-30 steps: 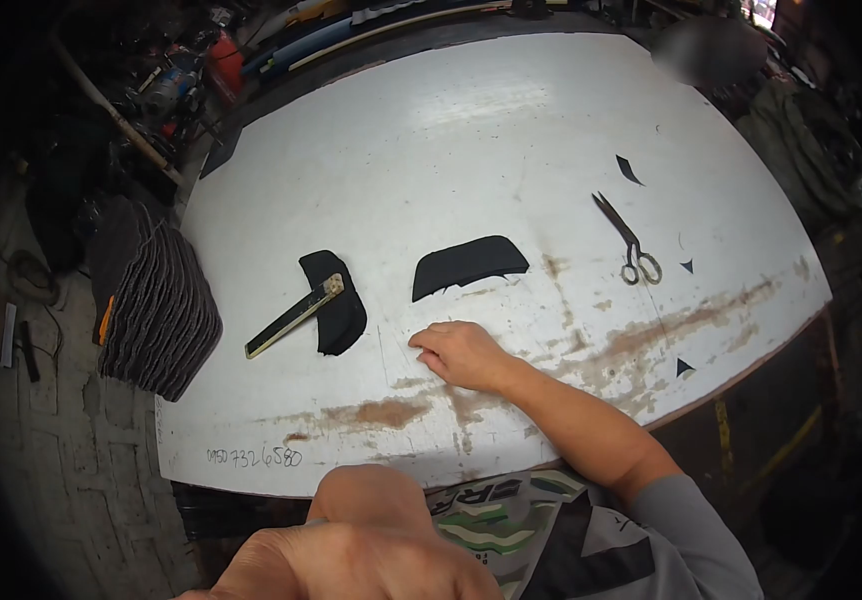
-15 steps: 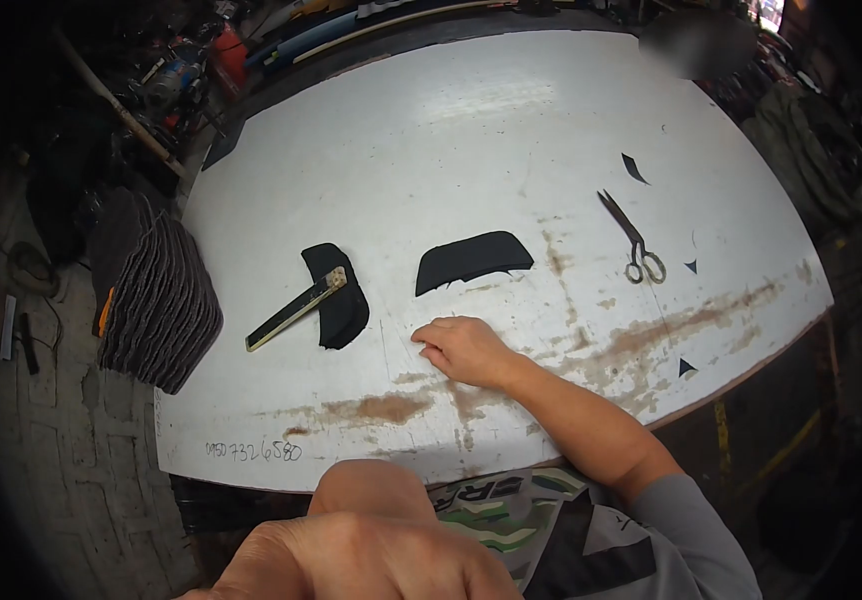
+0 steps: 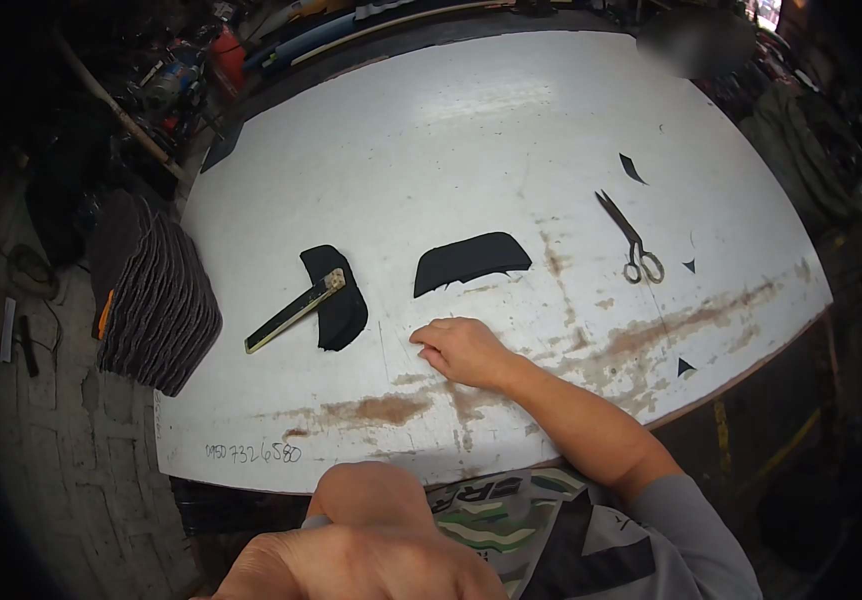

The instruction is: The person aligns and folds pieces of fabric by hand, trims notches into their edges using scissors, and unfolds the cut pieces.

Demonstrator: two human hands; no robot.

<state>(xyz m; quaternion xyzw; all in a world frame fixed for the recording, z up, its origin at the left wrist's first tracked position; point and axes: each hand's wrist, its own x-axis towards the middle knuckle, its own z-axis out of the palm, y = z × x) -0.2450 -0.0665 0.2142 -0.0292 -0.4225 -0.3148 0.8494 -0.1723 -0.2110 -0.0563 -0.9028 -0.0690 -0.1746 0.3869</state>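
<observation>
My right hand (image 3: 463, 350) rests on the white table top (image 3: 431, 180), its fingers loosely curled and the thumb a little apart, with nothing visible in it. Just beyond it lies a curved black fabric piece (image 3: 473, 260) with a frayed lower edge. My left hand (image 3: 361, 560) is raised close to the camera at the bottom edge; its fingers fall mostly outside the view. Left of the right hand, another black fabric piece (image 3: 343, 315) lies under a narrow dark bar with pale edges (image 3: 294, 312). Dark-handled metal scissors (image 3: 635, 243) lie to the right.
A thick stack of dark grey fabric pieces (image 3: 159, 295) stands at the table's left edge. Small black scraps (image 3: 686, 367) lie on the right side. Brown stains (image 3: 671, 325) mark the near part of the table. Cluttered goods and rolls (image 3: 341, 30) line the back.
My left hand has shifted slightly downward near the camera. The right hand and the things on the table stay as they were.
</observation>
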